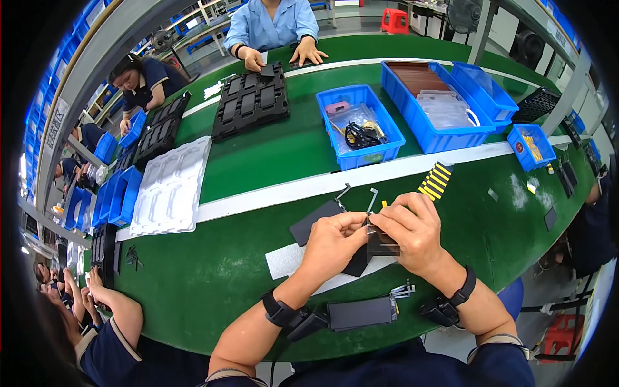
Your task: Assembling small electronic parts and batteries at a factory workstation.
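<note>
Both my hands meet over the green table, close together on a thin, dark, glossy rectangular piece (382,245). My left hand (330,244) pinches at its upper left edge with thumb and forefinger. My right hand (414,233) grips its right side and upper corner, fingers bent. The fingertips hide what lies between them at the top. Under the hands is a light grey sheet (281,260). Just beyond lies a flat black piece (313,220) with a thin ribbon end. Nearer me rest black flat pieces (361,313) with silvery ribbon ends (403,290).
Yellow-and-black striped strips (436,181) lie beyond my right hand. Farther off stand a blue bin with cables (391,153), a long blue bin (451,140) and a small blue bin (536,161). A white tray (149,193) and black tray (225,126) are left. Co-workers sit around.
</note>
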Action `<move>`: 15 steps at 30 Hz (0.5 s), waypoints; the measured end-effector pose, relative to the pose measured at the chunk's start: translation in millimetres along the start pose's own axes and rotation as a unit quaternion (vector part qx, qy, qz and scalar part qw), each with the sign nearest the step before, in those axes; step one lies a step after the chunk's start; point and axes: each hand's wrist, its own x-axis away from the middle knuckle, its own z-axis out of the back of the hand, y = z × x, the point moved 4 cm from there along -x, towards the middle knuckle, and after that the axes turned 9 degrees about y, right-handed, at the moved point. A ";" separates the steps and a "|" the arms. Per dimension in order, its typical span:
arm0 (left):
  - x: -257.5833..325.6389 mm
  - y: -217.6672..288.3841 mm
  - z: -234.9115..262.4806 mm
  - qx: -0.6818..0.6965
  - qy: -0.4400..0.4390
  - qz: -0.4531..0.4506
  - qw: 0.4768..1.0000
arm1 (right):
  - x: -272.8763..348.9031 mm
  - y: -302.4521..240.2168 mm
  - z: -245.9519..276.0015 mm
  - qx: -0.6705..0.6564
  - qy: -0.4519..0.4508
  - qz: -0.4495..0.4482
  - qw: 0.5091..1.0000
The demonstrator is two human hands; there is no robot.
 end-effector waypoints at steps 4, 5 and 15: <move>1.1 3.7 0.2 -0.033 0.002 0.005 0.999 | -1.3 -0.7 -0.9 0.003 0.003 -0.006 1.000; 1.2 4.5 -0.1 -0.033 0.002 0.005 0.999 | -1.8 -0.7 -1.4 0.003 0.002 -0.006 1.000; -0.2 2.7 -0.3 -0.068 0.024 -0.033 0.997 | -4.9 -0.4 -3.5 0.006 0.006 -0.012 1.000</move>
